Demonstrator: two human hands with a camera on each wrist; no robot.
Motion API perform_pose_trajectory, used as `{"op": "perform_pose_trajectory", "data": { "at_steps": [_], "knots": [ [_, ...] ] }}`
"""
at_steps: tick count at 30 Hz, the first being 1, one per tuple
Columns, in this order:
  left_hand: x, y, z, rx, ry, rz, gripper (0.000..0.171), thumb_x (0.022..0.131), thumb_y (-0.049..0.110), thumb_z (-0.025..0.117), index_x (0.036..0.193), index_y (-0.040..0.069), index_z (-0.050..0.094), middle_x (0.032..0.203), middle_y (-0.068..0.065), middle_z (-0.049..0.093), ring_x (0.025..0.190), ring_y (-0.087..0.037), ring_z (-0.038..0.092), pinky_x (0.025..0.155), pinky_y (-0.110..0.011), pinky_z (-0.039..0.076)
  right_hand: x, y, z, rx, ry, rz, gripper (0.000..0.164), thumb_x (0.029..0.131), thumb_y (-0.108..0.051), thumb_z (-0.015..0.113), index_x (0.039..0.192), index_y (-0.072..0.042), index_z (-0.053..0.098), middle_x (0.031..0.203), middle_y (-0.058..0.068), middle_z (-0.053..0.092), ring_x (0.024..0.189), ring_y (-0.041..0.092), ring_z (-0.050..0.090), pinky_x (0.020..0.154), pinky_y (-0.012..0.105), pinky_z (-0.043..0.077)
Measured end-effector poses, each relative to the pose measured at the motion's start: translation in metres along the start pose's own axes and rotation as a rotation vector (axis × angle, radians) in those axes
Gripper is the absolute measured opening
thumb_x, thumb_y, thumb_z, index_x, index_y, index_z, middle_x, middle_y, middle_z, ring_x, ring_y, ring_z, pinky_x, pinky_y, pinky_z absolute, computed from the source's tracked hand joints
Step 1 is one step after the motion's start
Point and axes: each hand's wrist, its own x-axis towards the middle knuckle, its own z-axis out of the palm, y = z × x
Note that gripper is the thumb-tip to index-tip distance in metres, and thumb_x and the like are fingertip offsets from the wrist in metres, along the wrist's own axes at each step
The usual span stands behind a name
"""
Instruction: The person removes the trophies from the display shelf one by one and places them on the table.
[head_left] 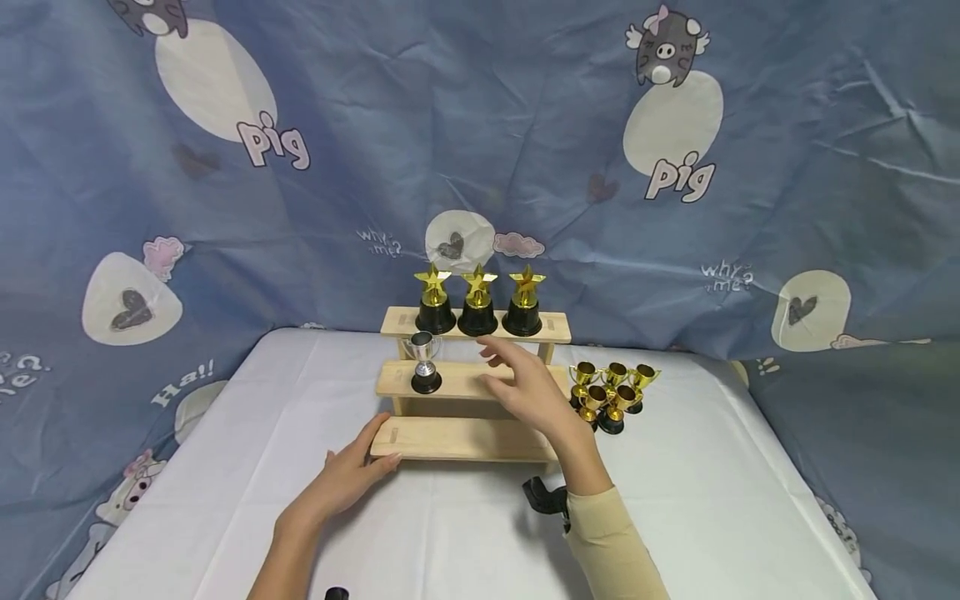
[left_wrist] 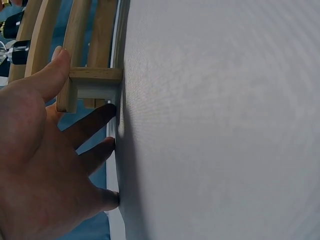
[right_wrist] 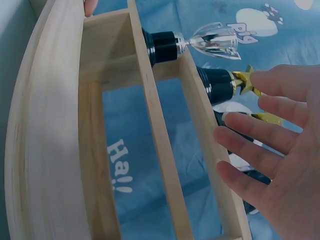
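A three-step wooden display stand (head_left: 465,439) stands on the white table. My left hand (head_left: 347,477) holds the left end of its lowest step; in the left wrist view the thumb (left_wrist: 56,75) and forefinger straddle the board's end, the other fingers spread down to the tablecloth. My right hand (head_left: 531,392) hovers over the right part of the middle step, fingers relaxed, holding nothing. A silver trophy cup (head_left: 424,363) with a black base stands at the left of that step. Three gold star trophies, among them a middle one (head_left: 477,302), line the top step.
Several small gold trophy cups (head_left: 622,400) cluster on the table to the right of the stand, partly behind my right forearm. A blue curtain (head_left: 480,167) with pig prints hangs behind the white-covered table (head_left: 697,467). A black object (head_left: 337,593) shows at the bottom edge.
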Motion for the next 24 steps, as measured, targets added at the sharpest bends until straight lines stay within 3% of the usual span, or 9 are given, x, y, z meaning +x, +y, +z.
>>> {"op": "perform_pose_trajectory", "data": {
  "at_steps": [14,24],
  "knots": [
    [0.000,-0.001,-0.001,-0.005,-0.009,0.005,0.084,0.094,0.058,0.058,0.160,0.024,0.020,0.161,-0.019,0.030,0.148,-0.048,0.024,0.107,-0.082,-0.010,0.022,-0.017,0.032,0.034,-0.014,-0.032,0.074,0.090,-0.017,0.073,0.154,-0.020,0.036,0.146,0.002,0.053,0.130,0.023,0.054,0.106,0.048,0.047],
    [-0.001,-0.001,-0.001,-0.006,-0.007,0.016,0.084,0.093,0.059,0.057,0.160,0.025,0.019,0.161,-0.017,0.031,0.148,-0.047,0.025,0.107,-0.082,-0.009,0.034,-0.020,0.043,0.064,-0.055,-0.029,0.068,0.093,-0.026,0.070,0.153,-0.022,0.038,0.146,0.001,0.053,0.131,0.022,0.053,0.104,0.048,0.050]
  ]
}}
